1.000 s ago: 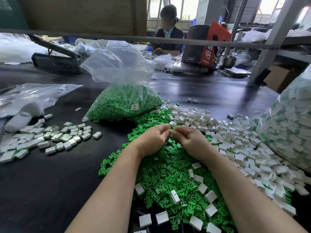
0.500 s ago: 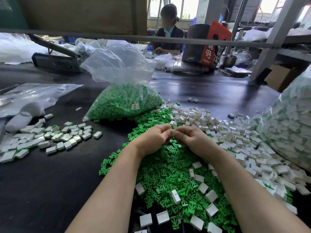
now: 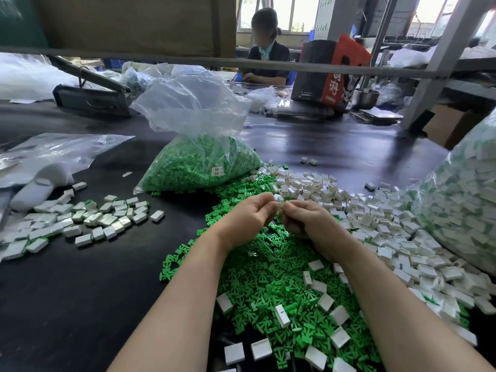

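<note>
Piece (image 3: 279,208) — pinched between left fingers (image 3: 269,207) and right fingers (image 3: 289,208)

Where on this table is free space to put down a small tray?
Bare black table lies at near left, between the green pile and the small white group. Another bare strip runs behind the white pile, right of the green bag. Around the left hand and right hand, and toward the big bag at right, it is crowded.
</note>
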Available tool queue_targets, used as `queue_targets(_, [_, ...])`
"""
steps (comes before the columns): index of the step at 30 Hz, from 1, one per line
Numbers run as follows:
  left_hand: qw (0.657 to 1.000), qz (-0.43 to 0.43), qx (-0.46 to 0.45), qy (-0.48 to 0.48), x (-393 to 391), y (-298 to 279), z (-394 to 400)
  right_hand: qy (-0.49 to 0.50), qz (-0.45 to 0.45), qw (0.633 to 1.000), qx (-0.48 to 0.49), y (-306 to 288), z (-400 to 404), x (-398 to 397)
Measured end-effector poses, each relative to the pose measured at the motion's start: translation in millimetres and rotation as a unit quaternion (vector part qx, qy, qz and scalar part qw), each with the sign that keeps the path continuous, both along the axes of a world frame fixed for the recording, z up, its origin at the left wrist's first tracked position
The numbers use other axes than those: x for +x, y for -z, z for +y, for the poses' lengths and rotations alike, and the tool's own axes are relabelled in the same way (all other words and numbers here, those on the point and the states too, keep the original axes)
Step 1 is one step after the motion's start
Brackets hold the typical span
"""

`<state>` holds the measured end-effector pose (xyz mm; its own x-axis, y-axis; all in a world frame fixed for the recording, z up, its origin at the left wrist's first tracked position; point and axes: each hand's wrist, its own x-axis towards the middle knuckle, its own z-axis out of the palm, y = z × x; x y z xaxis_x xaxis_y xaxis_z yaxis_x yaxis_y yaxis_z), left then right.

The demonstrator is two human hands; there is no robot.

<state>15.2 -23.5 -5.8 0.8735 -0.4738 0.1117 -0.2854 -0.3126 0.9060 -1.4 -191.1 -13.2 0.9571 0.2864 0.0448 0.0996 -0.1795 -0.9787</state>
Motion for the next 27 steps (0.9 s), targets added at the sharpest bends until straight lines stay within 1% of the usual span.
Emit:
queue_targets(3, [0.999,-0.035,-0.001,-0.009,-0.8,-0.3,-2.3,0.028,0.063,0.996,0.061,-0.3,1.1,2.1])
queue_targets(5, [0.999,-0.045,0.0,-0.016,-1.1,-1.0,-2.3,0.037,0.088,0.991,0.096,0.6,1.3,3.7])
queue_targets(8, [0.999,-0.022,-0.014,-0.022,-0.2,-2.3,-0.6,0.033,0.076,0.99,0.118,1.0,-1.0,5.2])
queue_targets(10, [0.999,0.007,-0.044,-0.026,0.6,-2.7,1.3,0.033,0.043,0.993,0.107,0.8,-0.5,4.7])
queue_targets(13, [0.997,0.032,-0.07,-0.025,1.6,-0.9,2.8,0.043,-0.015,0.997,0.063,0.1,1.8,2.5])
queue_targets(16, [0.995,0.047,-0.081,-0.023,3.8,1.9,4.0,0.053,-0.041,0.997,0.04,-1.2,4.8,1.7])
queue_targets(21, [0.996,0.049,-0.076,-0.016,4.7,3.4,3.7,0.073,-0.065,0.995,0.026,-2.1,6.5,1.9])
queue_targets(27, [0.997,0.036,-0.067,-0.018,3.3,1.9,4.0,0.1,-0.126,0.986,-0.047,0.8,6.5,2.7])
